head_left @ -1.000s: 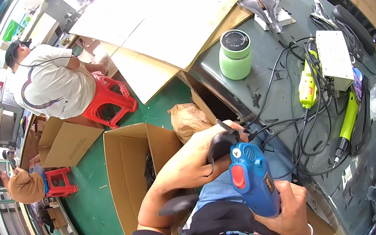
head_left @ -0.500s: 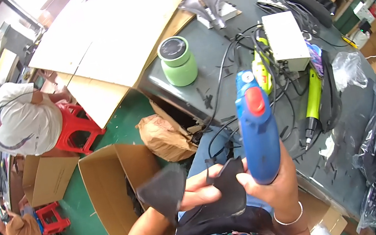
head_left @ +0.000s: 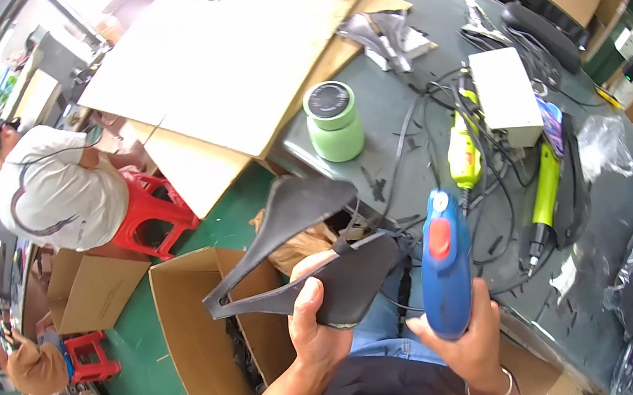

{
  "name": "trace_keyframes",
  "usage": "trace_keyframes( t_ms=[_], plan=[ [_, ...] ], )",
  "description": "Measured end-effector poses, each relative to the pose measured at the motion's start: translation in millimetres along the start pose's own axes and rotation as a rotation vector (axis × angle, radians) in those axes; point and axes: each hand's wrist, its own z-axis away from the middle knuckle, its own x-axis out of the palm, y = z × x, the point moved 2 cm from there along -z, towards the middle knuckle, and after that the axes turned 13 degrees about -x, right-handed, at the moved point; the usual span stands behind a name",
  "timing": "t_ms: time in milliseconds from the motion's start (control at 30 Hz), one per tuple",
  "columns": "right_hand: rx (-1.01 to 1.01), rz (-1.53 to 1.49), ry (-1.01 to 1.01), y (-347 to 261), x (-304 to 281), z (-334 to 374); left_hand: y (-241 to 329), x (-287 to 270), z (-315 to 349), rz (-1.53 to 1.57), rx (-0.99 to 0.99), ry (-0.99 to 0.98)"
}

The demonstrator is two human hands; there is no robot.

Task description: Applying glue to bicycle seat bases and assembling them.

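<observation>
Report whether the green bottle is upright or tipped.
Upright: the green bottle stands on the grey table, its dark lid facing up.

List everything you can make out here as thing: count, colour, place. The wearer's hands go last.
saddle-shaped piece: 1, black, centre
power tool: 1, blue with red button, right of it
table: 1, grey, right half
lidded jar: 1, green, on table
slim handheld tools: 2, yellow-green, on table
box-shaped unit: 1, white, between them
plastic bags: at least 2, clear, far right
cardboard sheets: at least 2, pale, top centre
crumpled paper: 1, brown, centre
cartons: several, brown, left and upper right
stools: 2, red, left
co-workers: 2, white and brown tops, left
left hand: 1, bare, gripping saddle-shaped piece
right hand: 1, bare, gripping power tool
</observation>
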Motion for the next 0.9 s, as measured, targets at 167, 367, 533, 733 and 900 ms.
trace_keyframes(
  t_ms=[167,367,533,733,900],
  plan=[
    [-0.149,0.092,-0.105,-0.4,10.5,18.9,17.8,-1.4,-3.5,0.025,0.243,0.048],
    [-0.184,0.133,-0.163,-7.1,14.2,18.6,20.1,-5.8,-3.2,-0.022,0.314,0.049],
    [-0.219,0.152,-0.187,-10.4,14.7,18.0,20.6,-6.9,-4.1,-0.11,0.392,0.004],
    [-0.25,0.17,-0.165,-10.7,15.6,20.0,22.9,-8.8,-2.1,-0.175,0.428,-0.102],
    [-0.266,0.199,-0.168,-9.4,13.3,18.7,38.9,-7.6,-3.1,-0.251,0.446,-0.215]
  ],
)
